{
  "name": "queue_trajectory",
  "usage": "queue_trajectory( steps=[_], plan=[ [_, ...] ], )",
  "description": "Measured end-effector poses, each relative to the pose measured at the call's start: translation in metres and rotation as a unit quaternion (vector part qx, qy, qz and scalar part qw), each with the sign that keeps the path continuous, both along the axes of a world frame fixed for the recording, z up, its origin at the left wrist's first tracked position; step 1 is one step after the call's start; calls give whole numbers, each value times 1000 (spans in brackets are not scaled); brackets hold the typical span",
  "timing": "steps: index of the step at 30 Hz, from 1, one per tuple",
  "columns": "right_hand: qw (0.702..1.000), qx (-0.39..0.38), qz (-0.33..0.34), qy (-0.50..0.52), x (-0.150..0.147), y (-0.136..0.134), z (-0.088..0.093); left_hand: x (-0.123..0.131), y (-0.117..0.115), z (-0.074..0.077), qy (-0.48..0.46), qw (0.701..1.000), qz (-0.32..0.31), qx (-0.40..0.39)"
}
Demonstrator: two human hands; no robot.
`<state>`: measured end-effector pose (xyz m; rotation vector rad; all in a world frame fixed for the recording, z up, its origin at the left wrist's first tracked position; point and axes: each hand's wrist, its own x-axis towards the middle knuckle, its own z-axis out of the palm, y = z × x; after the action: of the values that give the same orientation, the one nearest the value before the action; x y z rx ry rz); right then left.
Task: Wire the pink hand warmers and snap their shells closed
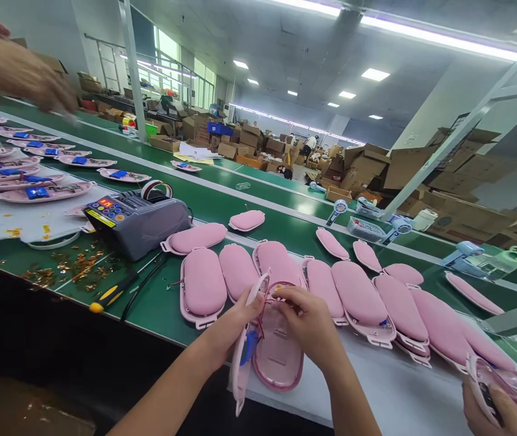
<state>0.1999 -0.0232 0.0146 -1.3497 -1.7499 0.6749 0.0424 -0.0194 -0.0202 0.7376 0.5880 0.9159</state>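
My left hand [224,333] grips a pink plastic shell half [240,378], tilted on edge with its inside facing right. A blue-wrapped part [250,347], which looks like a battery, sits in it. Thin red and dark wires [261,327] run from this half to a second, hollow pink shell [279,363] lying open beside it. Over that shell's far end, my right hand [308,324] has thumb and fingertips pinched together at the wires; the exact spot between the fingers is partly hidden. Closed padded pink cases [202,281] lie around both hands.
A tape dispenser [149,218] and a yellow-black screwdriver [113,295] are at left, near scattered amber scraps [71,266]. Shells with blue parts [42,192] line the far left. A co-worker's blurred hand [26,72] reaches over them. Another person's hand [490,399] holds a shell at right.
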Motion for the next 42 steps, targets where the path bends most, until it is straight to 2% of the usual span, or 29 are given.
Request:
queue_trajectory(
  steps=[2,5,11,16,25,33,39,42],
  plan=[
    [999,-19,-25,23,1,5,-4,0,1,-3,0,1000,-5,-3],
    [996,-67,-24,43,-2,14,-5,-1,5,-11,-16,1000,-25,-9],
    [993,-120,-15,13,-16,16,4,1,10,-21,-92,994,-41,-31],
    [991,-128,41,-22,-16,6,5,2,11,-20,-107,992,-56,-44],
    [986,-152,62,-41,-10,8,6,1,1,-4,-68,997,-24,-20],
    [979,-187,63,-46,-7,13,15,4,2,-11,-34,999,-15,0],
    [978,-193,57,-50,-4,17,15,8,4,-14,-60,997,-43,-11],
    [977,-199,61,-42,-3,18,15,9,4,-13,-65,997,-34,-15]
  ],
)
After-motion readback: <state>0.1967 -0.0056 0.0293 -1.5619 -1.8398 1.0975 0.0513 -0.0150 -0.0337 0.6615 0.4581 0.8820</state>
